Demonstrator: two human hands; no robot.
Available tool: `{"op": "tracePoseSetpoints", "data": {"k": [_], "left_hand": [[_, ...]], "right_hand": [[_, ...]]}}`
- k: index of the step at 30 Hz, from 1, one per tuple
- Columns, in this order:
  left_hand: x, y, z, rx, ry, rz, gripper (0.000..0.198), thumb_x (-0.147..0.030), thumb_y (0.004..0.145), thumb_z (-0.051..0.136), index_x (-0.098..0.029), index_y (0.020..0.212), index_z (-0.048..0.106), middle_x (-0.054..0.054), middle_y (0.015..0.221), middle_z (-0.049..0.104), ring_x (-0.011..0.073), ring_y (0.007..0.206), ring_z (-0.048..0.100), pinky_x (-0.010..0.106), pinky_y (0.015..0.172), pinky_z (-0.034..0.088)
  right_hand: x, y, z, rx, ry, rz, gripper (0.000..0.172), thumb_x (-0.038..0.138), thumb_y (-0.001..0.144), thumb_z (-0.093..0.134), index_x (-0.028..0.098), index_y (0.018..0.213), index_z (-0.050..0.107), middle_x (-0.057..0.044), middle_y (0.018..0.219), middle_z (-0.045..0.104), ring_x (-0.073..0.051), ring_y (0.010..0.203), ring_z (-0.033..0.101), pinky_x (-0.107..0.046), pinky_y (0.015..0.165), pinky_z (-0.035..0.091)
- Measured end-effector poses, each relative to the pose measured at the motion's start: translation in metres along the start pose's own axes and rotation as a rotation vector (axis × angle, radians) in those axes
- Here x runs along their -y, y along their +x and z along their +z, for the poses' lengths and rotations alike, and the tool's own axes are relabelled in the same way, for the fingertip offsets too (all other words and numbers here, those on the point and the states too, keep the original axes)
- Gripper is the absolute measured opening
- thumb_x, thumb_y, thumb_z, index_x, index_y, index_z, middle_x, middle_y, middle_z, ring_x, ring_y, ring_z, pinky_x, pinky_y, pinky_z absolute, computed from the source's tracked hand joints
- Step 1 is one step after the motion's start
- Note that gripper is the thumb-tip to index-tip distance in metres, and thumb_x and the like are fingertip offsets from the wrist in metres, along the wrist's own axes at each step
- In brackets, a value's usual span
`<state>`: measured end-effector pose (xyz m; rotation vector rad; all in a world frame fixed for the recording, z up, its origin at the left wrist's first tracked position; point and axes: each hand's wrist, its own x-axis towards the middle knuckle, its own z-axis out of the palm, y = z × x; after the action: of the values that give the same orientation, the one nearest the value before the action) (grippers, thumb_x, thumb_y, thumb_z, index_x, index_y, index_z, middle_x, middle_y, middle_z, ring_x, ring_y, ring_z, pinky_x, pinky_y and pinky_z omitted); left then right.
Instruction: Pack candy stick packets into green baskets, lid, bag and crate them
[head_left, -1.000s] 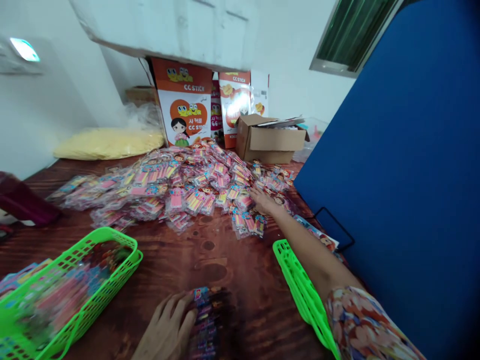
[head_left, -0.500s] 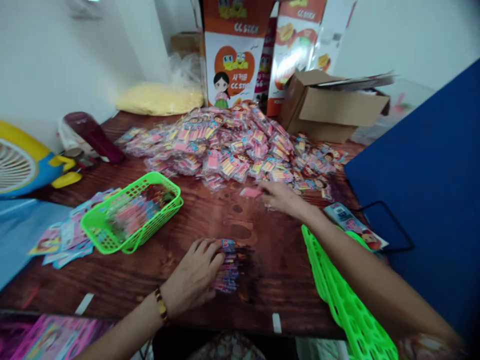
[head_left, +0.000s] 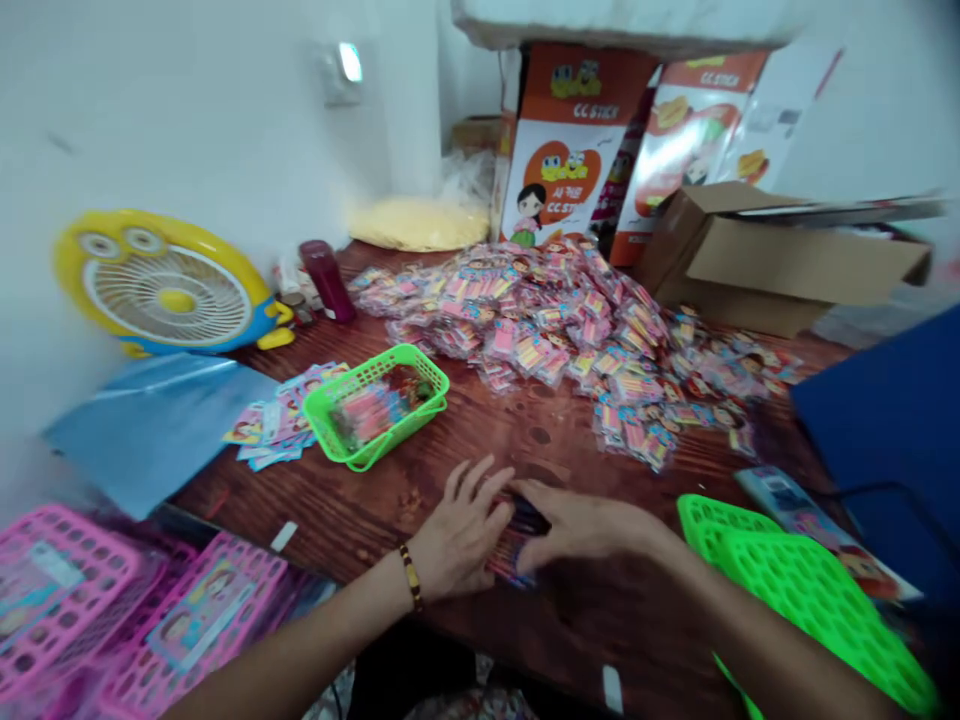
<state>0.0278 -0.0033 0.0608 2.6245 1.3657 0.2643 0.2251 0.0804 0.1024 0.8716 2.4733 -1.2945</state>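
A row of small plastic-wrapped packets lies near the table's front edge, mostly hidden between my two hands. My left hand curves against its left side, fingers a little apart, a beaded bracelet on the wrist. From the right, my right hand grips the same packets between thumb and fingers. Beyond my hands spreads a big heap of packets in clear wrap with pink and yellow pieces inside. The green basket to the left holds several packets with pink and dark contents.
Printed cards lie beside a blue sheet and a yellow fan. Pink baskets stand low at left. Green baskets sit under my right forearm. An open cardboard box and a blue panel bound the right.
My right hand has come back from the heap's front edge, where it held a pink packet, to the row beside my left hand. The view has swung left.
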Motion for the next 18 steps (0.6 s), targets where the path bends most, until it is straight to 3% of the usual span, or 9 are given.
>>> {"op": "tracePoseSetpoints", "data": {"k": [2, 5, 7, 10, 13, 16, 17, 18], "left_hand": [[0.002, 0.001, 0.0, 0.018, -0.002, -0.012, 0.063, -0.045, 0.067, 0.067, -0.014, 0.119, 0.048, 0.018, 0.144, 0.039, 0.0373, 0.137, 0.026, 0.054, 0.114, 0.015], [0.005, 0.005, -0.001, 0.069, -0.007, -0.02, 0.056, -0.047, 0.072, 0.062, -0.014, 0.116, 0.05, 0.015, 0.129, 0.052, 0.0325, 0.121, 0.045, 0.05, 0.107, 0.031], [0.004, 0.007, -0.001, 0.062, 0.0, -0.03, 0.052, -0.049, 0.074, 0.06, -0.015, 0.113, 0.052, 0.015, 0.124, 0.054, 0.0328, 0.115, 0.049, 0.049, 0.101, 0.037], [-0.002, 0.007, -0.003, 0.032, 0.007, -0.035, 0.052, -0.048, 0.073, 0.063, -0.016, 0.113, 0.054, 0.016, 0.123, 0.056, 0.0336, 0.113, 0.052, 0.047, 0.1, 0.039], [-0.003, 0.003, -0.016, 0.01, -0.002, -0.004, 0.058, -0.047, 0.072, 0.069, -0.016, 0.119, 0.054, 0.014, 0.131, 0.054, 0.033, 0.119, 0.051, 0.043, 0.107, 0.035], [0.026, -0.002, -0.045, -0.098, -0.099, -0.014, 0.05, -0.048, 0.078, 0.065, -0.023, 0.12, 0.056, 0.005, 0.136, 0.054, 0.0279, 0.126, 0.049, 0.039, 0.112, 0.033], [0.045, -0.004, -0.057, -0.157, -0.142, -0.072, 0.039, -0.047, 0.083, 0.061, -0.027, 0.115, 0.059, 0.001, 0.132, 0.057, 0.0233, 0.124, 0.051, 0.036, 0.11, 0.035], [0.068, -0.006, -0.069, -0.217, -0.136, -0.172, 0.034, -0.043, 0.089, 0.053, -0.024, 0.116, 0.058, 0.004, 0.132, 0.057, 0.0221, 0.125, 0.05, 0.036, 0.11, 0.035]], "right_hand": [[0.006, 0.004, 0.018, -0.041, -0.149, 0.126, 0.117, 0.063, 0.056, 0.076, 0.009, 0.148, 0.028, -0.024, 0.149, 0.036, -0.038, 0.136, 0.037, -0.055, 0.109, 0.031], [0.011, 0.017, 0.05, -0.155, -0.357, 0.226, 0.133, 0.062, 0.035, 0.083, 0.009, 0.146, 0.032, -0.03, 0.147, 0.033, -0.049, 0.135, 0.031, -0.07, 0.103, 0.024], [0.009, 0.024, 0.068, -0.267, -0.443, 0.247, 0.122, 0.053, 0.036, 0.084, 0.013, 0.142, 0.039, -0.03, 0.144, 0.039, -0.049, 0.13, 0.037, -0.07, 0.1, 0.027], [-0.002, 0.029, 0.083, -0.421, -0.496, 0.272, 0.091, 0.032, 0.051, 0.075, 0.018, 0.137, 0.045, -0.024, 0.138, 0.049, -0.042, 0.123, 0.048, -0.058, 0.098, 0.037], [-0.011, 0.027, 0.086, -0.47, -0.5, 0.262, 0.083, 0.021, 0.053, 0.063, 0.017, 0.135, 0.047, -0.02, 0.135, 0.053, -0.036, 0.119, 0.052, -0.049, 0.099, 0.04], [-0.01, 0.024, 0.083, -0.454, -0.497, 0.253, 0.085, 0.021, 0.053, 0.06, 0.015, 0.137, 0.046, -0.019, 0.134, 0.053, -0.035, 0.117, 0.053, -0.048, 0.099, 0.04], [-0.009, 0.023, 0.082, -0.445, -0.498, 0.254, 0.086, 0.021, 0.053, 0.06, 0.015, 0.138, 0.045, -0.02, 0.135, 0.053, -0.035, 0.117, 0.053, -0.048, 0.099, 0.041], [-0.007, 0.023, 0.08, -0.434, -0.501, 0.256, 0.087, 0.021, 0.053, 0.061, 0.016, 0.139, 0.044, -0.02, 0.136, 0.052, -0.036, 0.117, 0.053, -0.049, 0.098, 0.041]]}}
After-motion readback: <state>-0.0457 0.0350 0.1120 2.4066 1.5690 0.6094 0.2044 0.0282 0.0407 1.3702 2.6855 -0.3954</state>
